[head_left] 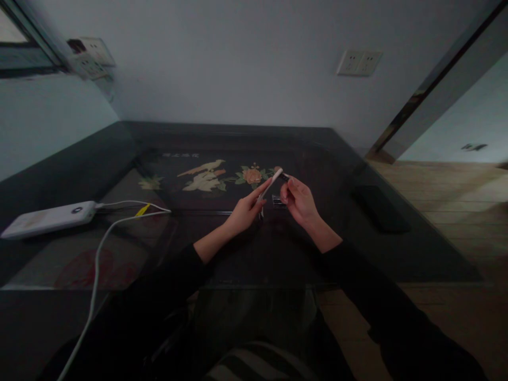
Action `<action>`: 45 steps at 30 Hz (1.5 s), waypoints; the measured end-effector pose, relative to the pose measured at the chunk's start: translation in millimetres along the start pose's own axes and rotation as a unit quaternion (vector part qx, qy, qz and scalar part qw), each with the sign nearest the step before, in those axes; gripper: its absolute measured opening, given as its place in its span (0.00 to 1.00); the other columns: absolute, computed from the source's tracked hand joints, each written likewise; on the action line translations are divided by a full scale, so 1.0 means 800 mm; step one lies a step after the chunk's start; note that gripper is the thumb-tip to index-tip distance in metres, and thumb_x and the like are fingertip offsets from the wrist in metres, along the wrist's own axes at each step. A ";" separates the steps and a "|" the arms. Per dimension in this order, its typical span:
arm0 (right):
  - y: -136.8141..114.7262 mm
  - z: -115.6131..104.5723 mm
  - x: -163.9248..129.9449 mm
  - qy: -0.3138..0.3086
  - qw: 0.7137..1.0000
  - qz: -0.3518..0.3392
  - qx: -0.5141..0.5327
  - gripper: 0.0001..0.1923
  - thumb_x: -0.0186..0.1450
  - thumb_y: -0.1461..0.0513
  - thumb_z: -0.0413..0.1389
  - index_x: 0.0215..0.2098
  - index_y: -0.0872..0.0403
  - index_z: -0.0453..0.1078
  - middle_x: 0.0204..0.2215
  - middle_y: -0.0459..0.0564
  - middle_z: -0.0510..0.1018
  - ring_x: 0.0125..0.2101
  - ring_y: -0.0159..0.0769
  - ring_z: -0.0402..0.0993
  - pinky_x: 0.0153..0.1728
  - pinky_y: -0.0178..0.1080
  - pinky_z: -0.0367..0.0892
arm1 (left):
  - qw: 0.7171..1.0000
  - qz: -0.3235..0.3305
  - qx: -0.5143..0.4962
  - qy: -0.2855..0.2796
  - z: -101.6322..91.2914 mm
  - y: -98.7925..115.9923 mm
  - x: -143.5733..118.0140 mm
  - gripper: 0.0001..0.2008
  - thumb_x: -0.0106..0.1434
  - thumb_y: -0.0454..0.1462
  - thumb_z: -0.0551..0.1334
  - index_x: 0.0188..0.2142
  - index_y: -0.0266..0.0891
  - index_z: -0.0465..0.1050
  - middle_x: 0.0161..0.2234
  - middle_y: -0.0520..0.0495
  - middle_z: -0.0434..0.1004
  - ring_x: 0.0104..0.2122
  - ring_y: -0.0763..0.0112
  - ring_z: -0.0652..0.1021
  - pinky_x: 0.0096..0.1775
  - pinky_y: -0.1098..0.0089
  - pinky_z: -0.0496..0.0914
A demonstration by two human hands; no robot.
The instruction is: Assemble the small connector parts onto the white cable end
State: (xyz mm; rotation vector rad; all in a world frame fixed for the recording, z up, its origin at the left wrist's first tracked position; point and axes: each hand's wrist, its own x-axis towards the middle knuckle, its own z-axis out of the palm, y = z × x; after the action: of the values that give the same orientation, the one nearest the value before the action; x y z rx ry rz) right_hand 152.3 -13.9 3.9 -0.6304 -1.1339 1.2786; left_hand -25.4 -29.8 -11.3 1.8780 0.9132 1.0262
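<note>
Your left hand point(246, 210) grips a white stick point(272, 184) above the table point(119, 159) while your right hand point(298, 201) pinches what seems a dark cap at its tip; steady both.

Dim, underexposed indoor view, soft grey light on the wall, murky foreground, wide-angle bending at edges
</note>
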 end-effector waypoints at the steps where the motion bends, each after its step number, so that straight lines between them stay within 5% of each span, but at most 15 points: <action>1: 0.000 0.000 0.000 0.001 1.000 0.000 -0.004 0.19 0.59 0.47 0.63 0.38 0.52 0.73 0.16 0.38 0.65 0.16 0.24 0.56 0.18 0.33 0.52 | 1.000 -0.003 0.002 0.001 0.000 0.000 -0.001 0.30 0.68 0.35 0.54 0.68 0.43 0.52 0.38 0.46 0.79 0.22 0.79 0.64 0.31 0.75 0.65; 9: 0.000 -0.001 0.001 0.015 1.000 0.002 -0.014 0.20 0.56 0.46 0.63 0.35 0.52 0.73 0.15 0.38 0.64 0.17 0.26 0.55 0.19 0.34 0.52 | 1.000 -0.009 -0.005 -0.028 0.003 0.011 -0.004 0.31 0.68 0.35 0.54 0.69 0.41 0.50 0.35 0.46 0.78 0.23 0.78 0.63 0.30 0.74 0.65; 18: -0.003 0.002 0.000 0.017 1.000 0.008 0.014 0.20 0.57 0.48 0.64 0.40 0.52 0.75 0.16 0.39 0.64 0.18 0.26 0.56 0.20 0.34 0.52 | 0.998 0.020 -0.029 -0.045 0.008 0.025 -0.009 0.29 0.67 0.37 0.54 0.67 0.41 0.54 0.42 0.41 0.78 0.28 0.73 0.71 0.34 0.72 0.68; 29: -0.005 0.005 0.000 0.009 1.000 0.005 -0.017 0.19 0.56 0.45 0.63 0.33 0.51 0.73 0.16 0.39 0.64 0.17 0.26 0.55 0.19 0.34 0.52 | 1.000 -0.015 -0.015 -0.011 0.002 0.012 -0.003 0.30 0.68 0.35 0.54 0.68 0.41 0.51 0.25 0.53 0.69 0.21 0.78 0.60 0.26 0.76 0.60; 45: 0.000 0.001 0.000 0.011 1.000 0.006 -0.006 0.20 0.58 0.47 0.63 0.40 0.51 0.74 0.17 0.38 0.64 0.17 0.25 0.56 0.19 0.34 0.53 | 0.999 -0.008 -0.025 -0.036 0.009 0.021 -0.010 0.31 0.67 0.36 0.54 0.68 0.41 0.51 0.31 0.48 0.75 0.22 0.77 0.62 0.29 0.75 0.63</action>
State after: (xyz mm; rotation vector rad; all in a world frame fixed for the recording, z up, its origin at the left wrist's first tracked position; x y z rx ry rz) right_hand 151.6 -14.0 4.0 -0.6603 -1.1226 1.2728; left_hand -18.9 -45.5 -1.7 1.8517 0.8529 0.9559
